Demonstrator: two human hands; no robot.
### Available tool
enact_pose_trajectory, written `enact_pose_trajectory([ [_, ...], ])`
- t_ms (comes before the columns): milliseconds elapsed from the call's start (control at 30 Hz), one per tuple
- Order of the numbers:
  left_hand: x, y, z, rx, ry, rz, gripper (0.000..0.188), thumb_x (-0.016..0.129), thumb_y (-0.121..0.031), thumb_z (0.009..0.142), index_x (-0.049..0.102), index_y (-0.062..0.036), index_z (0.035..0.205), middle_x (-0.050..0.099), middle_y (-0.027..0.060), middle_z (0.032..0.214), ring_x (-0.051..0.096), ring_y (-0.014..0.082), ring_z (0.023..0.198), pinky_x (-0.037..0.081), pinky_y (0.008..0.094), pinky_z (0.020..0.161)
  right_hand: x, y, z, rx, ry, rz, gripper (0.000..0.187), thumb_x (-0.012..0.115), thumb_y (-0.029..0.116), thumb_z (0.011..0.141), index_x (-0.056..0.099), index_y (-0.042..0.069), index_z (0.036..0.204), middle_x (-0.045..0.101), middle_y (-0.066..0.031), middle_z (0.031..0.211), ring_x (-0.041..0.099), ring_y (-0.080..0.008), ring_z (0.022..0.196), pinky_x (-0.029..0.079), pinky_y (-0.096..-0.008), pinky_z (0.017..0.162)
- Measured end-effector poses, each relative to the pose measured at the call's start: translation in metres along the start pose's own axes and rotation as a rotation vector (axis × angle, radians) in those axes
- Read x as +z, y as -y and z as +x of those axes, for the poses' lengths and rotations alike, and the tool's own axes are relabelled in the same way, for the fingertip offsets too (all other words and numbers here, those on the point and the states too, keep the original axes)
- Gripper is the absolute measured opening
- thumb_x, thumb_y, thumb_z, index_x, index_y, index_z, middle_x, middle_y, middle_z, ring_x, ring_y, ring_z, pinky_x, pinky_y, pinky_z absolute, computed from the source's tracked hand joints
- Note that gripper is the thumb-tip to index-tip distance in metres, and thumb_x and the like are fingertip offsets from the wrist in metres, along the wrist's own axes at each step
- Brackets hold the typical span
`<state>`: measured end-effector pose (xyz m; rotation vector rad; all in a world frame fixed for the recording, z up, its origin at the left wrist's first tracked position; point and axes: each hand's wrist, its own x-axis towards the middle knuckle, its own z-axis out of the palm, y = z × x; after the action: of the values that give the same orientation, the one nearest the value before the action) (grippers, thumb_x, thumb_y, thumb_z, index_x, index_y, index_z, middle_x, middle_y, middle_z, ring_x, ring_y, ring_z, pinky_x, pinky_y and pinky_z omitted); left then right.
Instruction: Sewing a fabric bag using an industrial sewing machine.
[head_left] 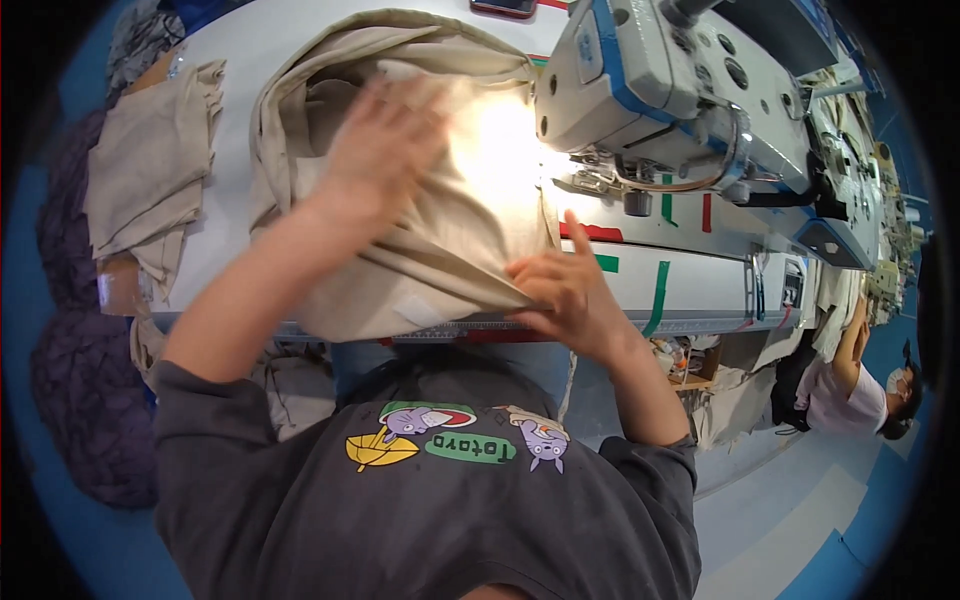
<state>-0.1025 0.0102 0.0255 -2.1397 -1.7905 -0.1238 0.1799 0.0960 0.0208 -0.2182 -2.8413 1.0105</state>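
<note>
A beige cloth piece (pixel 470 190), folded and open like a loose tube, lies on the white sewing table under bright lamplight. My left hand (pixel 390 145) is flat over its upper part with fingers stretched out, blurred by motion. At the cloth's near right edge, my right hand (pixel 568 290) pinches the fabric between thumb and fingers, its index finger raised toward the needle area. The sewing machine (pixel 680 100) stands just right of the cloth, its presser foot (pixel 590 178) beside the cloth's right edge. Whether the cloth lies under the foot, I cannot tell.
Folded beige pieces (pixel 150 170) are stacked at the left edge of the table. Dark purple fabric bundles (pixel 90 400) lie beyond them. A phone (pixel 503 8) is at the table's far edge. Another person (pixel 850 390) works at far right beside more machines.
</note>
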Motion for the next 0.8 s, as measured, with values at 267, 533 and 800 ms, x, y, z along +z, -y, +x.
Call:
enact_pose_trajectory([
  [267, -0.105, 0.102, 0.008, -0.163, -0.077, 0.181, 0.039, 0.065, -0.004, 0.074, 0.061, -0.0059, 0.112, 0.058, 0.0156, 0.132, 0.058, 0.0310, 0.116, 0.047, 0.0418, 0.098, 0.028, 0.054, -0.022, -0.160, -0.030, 0.095, 0.007, 0.068, 0.008, 0.073, 0.063, 0.011, 0.077, 0.063, 0.0009, 0.083, 0.065, -0.0141, 0.103, 0.013, -0.0640, 0.118],
  [533, -0.040, -0.049, -0.018, -0.206, 0.481, -0.419, 0.072, 0.074, -0.034, 0.080, 0.047, -0.0079, 0.140, 0.044, 0.0140, 0.148, 0.069, 0.0307, 0.086, 0.055, 0.0384, 0.077, 0.041, 0.059, -0.049, 0.010, -0.057, -0.204, 0.007, 0.065, 0.007, 0.072, 0.063, 0.012, 0.075, 0.060, 0.0030, 0.080, 0.063, -0.0119, 0.089, 0.008, -0.0664, 0.118],
  [800, -0.021, -0.039, 0.005, -0.203, 0.514, -0.394, 0.083, 0.072, -0.047, 0.079, 0.042, -0.0037, 0.143, 0.036, 0.0144, 0.154, 0.067, 0.0303, 0.101, 0.054, 0.0387, 0.084, 0.031, 0.053, -0.049, 0.042, 0.004, -0.316, 0.008, 0.065, 0.006, 0.071, 0.060, 0.012, 0.072, 0.053, 0.0008, 0.074, 0.060, -0.0141, 0.082, 0.007, -0.0636, 0.119],
])
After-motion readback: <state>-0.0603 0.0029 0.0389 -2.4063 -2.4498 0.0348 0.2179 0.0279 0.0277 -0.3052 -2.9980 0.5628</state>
